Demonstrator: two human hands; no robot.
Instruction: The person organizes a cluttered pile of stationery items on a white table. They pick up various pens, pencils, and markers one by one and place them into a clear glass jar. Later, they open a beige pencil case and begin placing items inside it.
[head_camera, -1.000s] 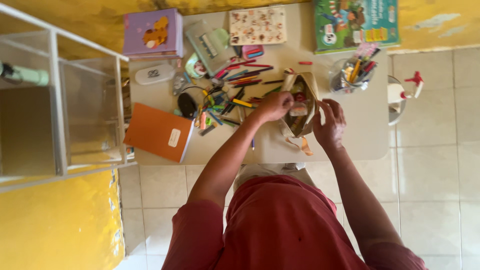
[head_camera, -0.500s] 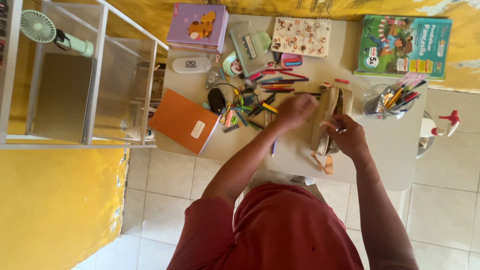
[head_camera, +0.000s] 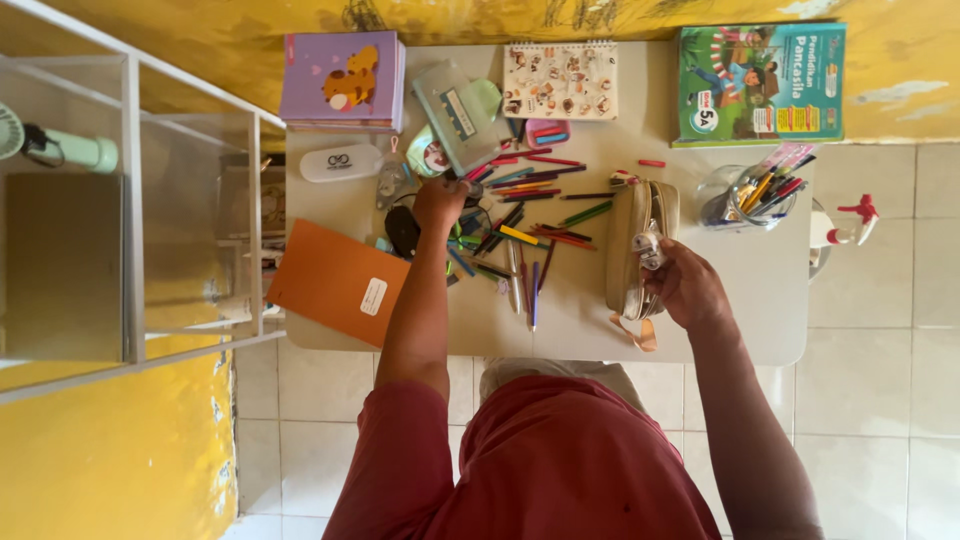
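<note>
Pens (head_camera: 520, 235) lay strewn across the middle of a small white table (head_camera: 740, 320) over pale floor tiles (head_camera: 880, 400), with the left hand (head_camera: 440, 203) at the heap's left edge, fingers curled on something too small to tell, and the right hand (head_camera: 685, 285) clamped on a beige pouch (head_camera: 630, 260) just right of the heap. An orange notebook (head_camera: 340, 280) overhung the near left edge beside a wire shelf (head_camera: 130, 200). Farther off stood a pen cup (head_camera: 745, 195), then a purple book (head_camera: 340, 80), a spiral pad (head_camera: 560, 80) and a green book (head_camera: 760, 85) along the yellow wall (head_camera: 400, 15).
</note>
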